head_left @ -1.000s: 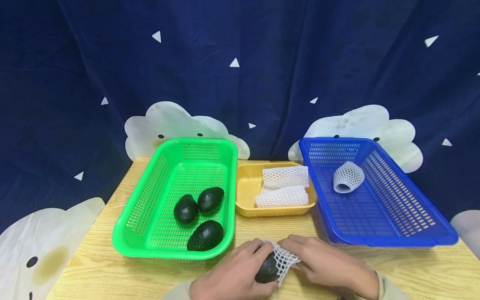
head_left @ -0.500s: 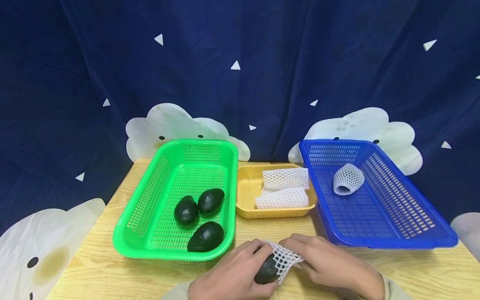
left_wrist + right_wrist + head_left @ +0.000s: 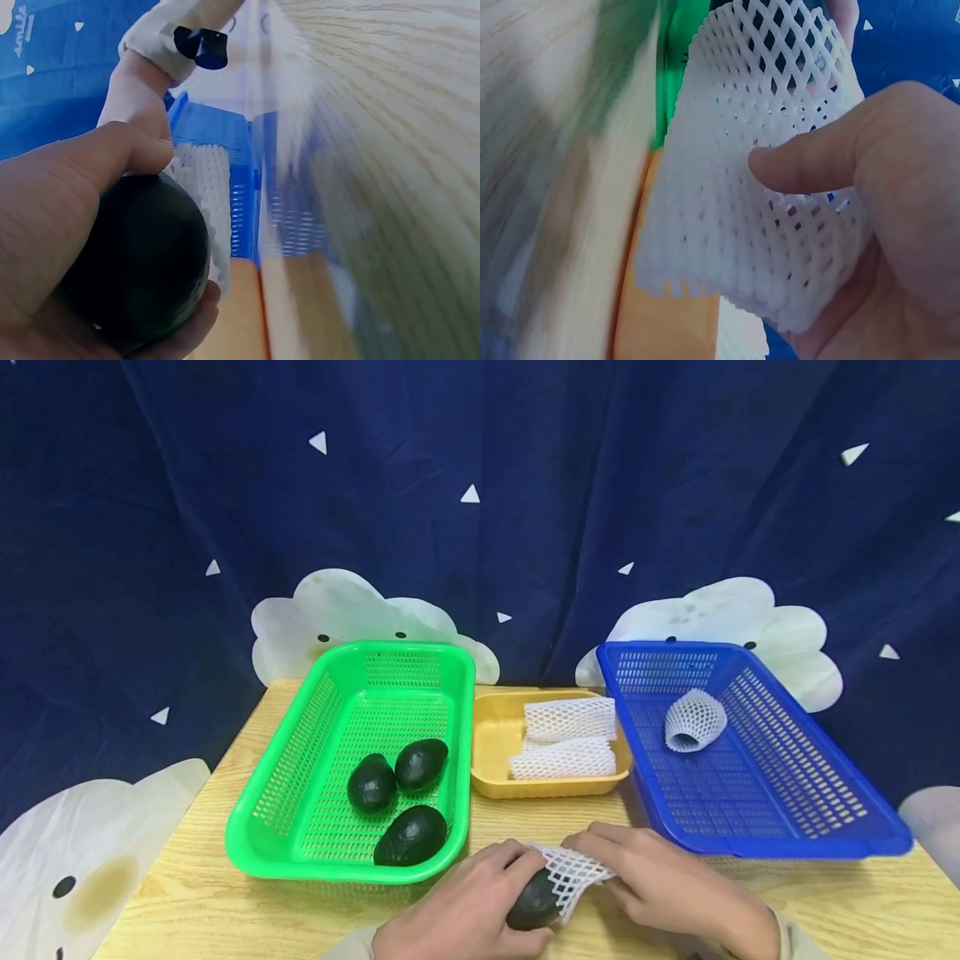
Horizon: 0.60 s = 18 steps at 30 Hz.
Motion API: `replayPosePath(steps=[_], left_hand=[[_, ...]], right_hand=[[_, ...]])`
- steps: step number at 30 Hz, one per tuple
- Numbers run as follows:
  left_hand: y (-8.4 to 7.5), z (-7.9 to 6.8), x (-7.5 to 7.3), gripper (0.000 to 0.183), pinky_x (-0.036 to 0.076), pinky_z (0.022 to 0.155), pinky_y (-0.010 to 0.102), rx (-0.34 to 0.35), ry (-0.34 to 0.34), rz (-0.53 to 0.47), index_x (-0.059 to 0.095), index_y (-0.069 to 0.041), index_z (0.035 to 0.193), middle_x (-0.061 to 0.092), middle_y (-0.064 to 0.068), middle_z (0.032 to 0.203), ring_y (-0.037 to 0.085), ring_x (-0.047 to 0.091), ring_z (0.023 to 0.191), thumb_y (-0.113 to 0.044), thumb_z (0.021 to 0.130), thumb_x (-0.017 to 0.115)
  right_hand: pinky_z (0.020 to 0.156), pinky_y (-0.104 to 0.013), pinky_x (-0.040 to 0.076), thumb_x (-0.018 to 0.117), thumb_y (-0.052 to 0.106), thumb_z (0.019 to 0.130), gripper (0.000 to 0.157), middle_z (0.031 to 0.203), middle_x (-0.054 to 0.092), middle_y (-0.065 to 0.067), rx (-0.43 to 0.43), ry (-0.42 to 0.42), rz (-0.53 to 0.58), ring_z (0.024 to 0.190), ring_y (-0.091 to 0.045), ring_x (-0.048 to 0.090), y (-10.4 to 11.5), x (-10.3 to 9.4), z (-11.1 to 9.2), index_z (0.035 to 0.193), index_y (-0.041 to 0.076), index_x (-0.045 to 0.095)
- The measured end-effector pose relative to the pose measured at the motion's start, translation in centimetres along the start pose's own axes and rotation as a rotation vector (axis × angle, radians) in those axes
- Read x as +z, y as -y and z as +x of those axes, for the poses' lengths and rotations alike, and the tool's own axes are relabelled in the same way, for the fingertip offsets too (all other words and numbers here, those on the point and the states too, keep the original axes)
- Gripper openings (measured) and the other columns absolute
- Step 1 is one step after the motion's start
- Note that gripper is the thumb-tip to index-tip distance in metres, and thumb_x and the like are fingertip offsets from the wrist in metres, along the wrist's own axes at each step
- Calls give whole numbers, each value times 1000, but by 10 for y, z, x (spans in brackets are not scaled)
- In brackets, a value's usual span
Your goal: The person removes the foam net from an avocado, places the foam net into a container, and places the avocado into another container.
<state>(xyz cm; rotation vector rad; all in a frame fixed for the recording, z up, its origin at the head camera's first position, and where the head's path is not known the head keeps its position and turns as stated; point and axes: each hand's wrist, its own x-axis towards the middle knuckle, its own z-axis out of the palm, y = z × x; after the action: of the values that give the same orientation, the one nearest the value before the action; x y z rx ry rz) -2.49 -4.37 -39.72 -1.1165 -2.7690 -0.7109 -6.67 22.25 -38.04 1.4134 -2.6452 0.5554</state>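
Near green basket (image 3: 390, 714) and yellow tray (image 3: 497, 739), left hand (image 3: 472, 902) grips avocado (image 3: 533, 903); right hand (image 3: 660, 878) pinches netting (image 3: 574, 870)

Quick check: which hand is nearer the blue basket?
Right. The right hand, pinching the white net, is by the near left corner of the blue basket; the left hand, gripping the avocado, is farther left.

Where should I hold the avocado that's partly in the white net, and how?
Probably around the bare part of the avocado, coming from the left with curved fingers and thumb. That part is round and uncovered, while the white net covers the right part. The left hand grips it like that.
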Motion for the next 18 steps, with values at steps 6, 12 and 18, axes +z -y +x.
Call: replayPosePath(steps=[6,12,18], left_hand=[[0,-1,-3,46,48,79,12,16,-26,-2,58,-26,124,64,-7,113,0,56,96,-46,87,77],[-5,-1,-8,50,51,81,15,-3,29,-22,58,-26,130,65,-7,118,0,58,101,-48,89,76],[-10,-2,-14,55,55,88,21,-42,93,-58,57,-28,136,65,-8,125,2,60,110,-51,89,76]], right_hand=[[77,-21,58,71,-4,83,58,107,67,19,-2,-7,-3,93,5,65,-1,-3,-1,129,32,62],[79,-18,57,71,-5,80,62,108,66,21,-12,-23,-19,93,7,64,-1,-6,-3,129,33,62],[80,-22,59,72,-7,75,64,108,68,17,-20,-42,-60,94,2,66,0,-9,-3,129,27,63]])
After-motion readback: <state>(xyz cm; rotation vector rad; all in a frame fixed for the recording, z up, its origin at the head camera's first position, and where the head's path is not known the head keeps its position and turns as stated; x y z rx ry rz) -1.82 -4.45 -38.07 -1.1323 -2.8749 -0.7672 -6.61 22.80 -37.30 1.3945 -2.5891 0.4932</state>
